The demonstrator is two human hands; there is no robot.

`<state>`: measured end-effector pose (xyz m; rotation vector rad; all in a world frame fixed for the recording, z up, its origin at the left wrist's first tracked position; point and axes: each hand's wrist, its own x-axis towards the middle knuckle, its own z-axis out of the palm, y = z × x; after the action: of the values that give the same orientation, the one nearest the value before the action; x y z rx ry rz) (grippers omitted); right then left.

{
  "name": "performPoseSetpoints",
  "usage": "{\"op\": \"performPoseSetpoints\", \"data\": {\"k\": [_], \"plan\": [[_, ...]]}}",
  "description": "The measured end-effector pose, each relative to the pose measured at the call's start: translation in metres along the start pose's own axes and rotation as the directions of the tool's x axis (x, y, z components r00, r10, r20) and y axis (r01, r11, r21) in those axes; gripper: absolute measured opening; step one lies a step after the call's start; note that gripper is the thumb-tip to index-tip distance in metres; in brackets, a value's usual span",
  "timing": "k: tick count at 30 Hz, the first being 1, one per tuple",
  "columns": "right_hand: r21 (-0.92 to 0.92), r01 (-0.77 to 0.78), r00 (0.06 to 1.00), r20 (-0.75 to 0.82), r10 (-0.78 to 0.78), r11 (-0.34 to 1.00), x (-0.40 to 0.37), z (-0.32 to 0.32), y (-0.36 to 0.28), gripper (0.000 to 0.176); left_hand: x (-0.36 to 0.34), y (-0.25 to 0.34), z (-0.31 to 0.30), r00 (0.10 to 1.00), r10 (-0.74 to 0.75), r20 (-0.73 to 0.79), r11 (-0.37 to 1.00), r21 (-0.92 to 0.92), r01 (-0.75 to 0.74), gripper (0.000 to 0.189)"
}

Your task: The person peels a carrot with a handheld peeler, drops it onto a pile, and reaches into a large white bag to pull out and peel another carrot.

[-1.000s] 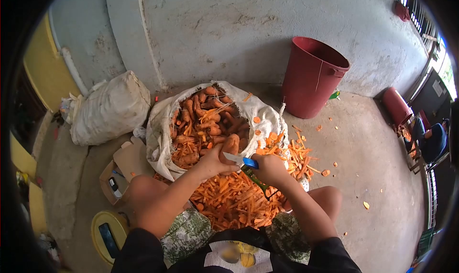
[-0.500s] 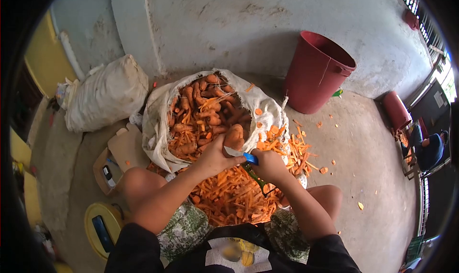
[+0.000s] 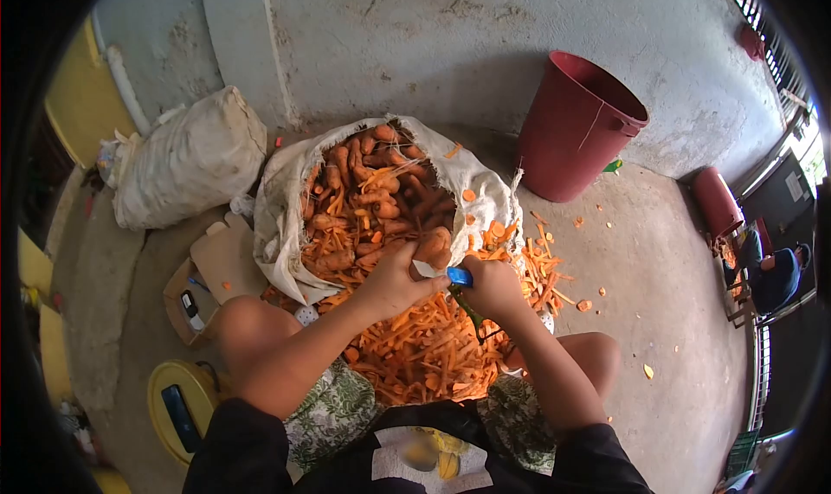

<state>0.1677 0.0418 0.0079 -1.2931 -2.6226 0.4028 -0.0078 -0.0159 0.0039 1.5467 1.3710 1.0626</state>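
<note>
My left hand (image 3: 389, 282) is wrapped round a thick carrot (image 3: 435, 247), held over the front of an open white sack (image 3: 275, 226). In my right hand (image 3: 495, 288) is a knife with a blue handle (image 3: 460, 276); its pale blade lies against the near end of the carrot, close to my left thumb. A green and dark object (image 3: 474, 314) shows beneath my right hand, too partly hidden to name. Many unpeeled carrots (image 3: 381, 204) fill the sack. Between my legs lies a heap of orange peelings (image 3: 424, 356).
A full white sack (image 3: 195, 161) leans at the left by an open cardboard box (image 3: 227, 256). A phone (image 3: 180, 416) rests on a yellow round lid (image 3: 163, 390). A tall red bin (image 3: 571, 139) stands by the wall. At far right sits another person (image 3: 779, 278).
The knife and both hands have shifted only slightly, with the blade still at the carrot's end. The whole view has tilted a little.
</note>
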Motion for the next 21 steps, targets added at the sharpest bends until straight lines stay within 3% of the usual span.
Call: {"op": "performPoseSetpoints", "data": {"k": [2,4,8,9,10,12,15,18,20,21], "plan": [[-0.017,-0.064,0.997,-0.051,0.063,0.998,0.001,0.009,0.002,0.021,-0.001,0.001,0.007,0.999,-0.019,-0.044,0.999,0.039,0.021,0.043],[-0.015,-0.097,0.992,-0.079,0.095,0.995,0.002,0.014,-0.001,0.021,0.0,-0.002,0.014,0.967,0.098,-0.234,0.975,0.215,-0.047,0.044],[0.004,-0.066,0.989,-0.133,0.066,0.998,0.007,0.02,0.009,0.022,0.005,-0.015,0.006,0.971,0.162,-0.177,0.941,0.323,-0.098,0.045],[0.004,-0.07,0.989,-0.133,0.07,0.998,0.008,0.018,0.011,0.022,0.005,-0.017,0.003,0.998,0.033,-0.061,0.988,0.155,-0.023,0.045],[0.01,-0.039,0.993,-0.109,0.04,0.999,0.009,0.016,0.012,0.021,0.005,-0.018,0.001,0.994,-0.077,0.074,0.997,-0.006,0.077,0.045],[0.018,-0.007,0.996,-0.084,0.008,1.0,0.009,0.016,0.012,0.02,0.002,-0.011,0.005,0.995,-0.094,0.029,0.995,0.03,0.094,0.046],[0.013,-0.103,0.995,-0.012,0.104,0.995,0.009,0.021,0.011,0.018,0.0,-0.006,0.009,0.995,-0.088,-0.055,0.988,0.123,0.094,0.05],[0.178,-0.046,0.997,0.075,0.033,0.983,0.01,0.021,0.019,0.019,-0.001,-0.006,0.005,0.998,-0.036,-0.047,0.99,0.137,0.042,0.055],[0.465,-0.092,0.943,0.324,-0.073,0.88,0.012,0.012,0.023,0.021,0.0,-0.008,-0.003,1.0,-0.004,-0.004,0.995,0.098,0.005,0.06],[0.465,-0.092,0.943,0.324,-0.073,0.881,0.011,0.013,0.023,0.021,0.0,-0.01,-0.006,0.997,-0.058,0.053,0.998,0.042,0.056,0.061]]}}
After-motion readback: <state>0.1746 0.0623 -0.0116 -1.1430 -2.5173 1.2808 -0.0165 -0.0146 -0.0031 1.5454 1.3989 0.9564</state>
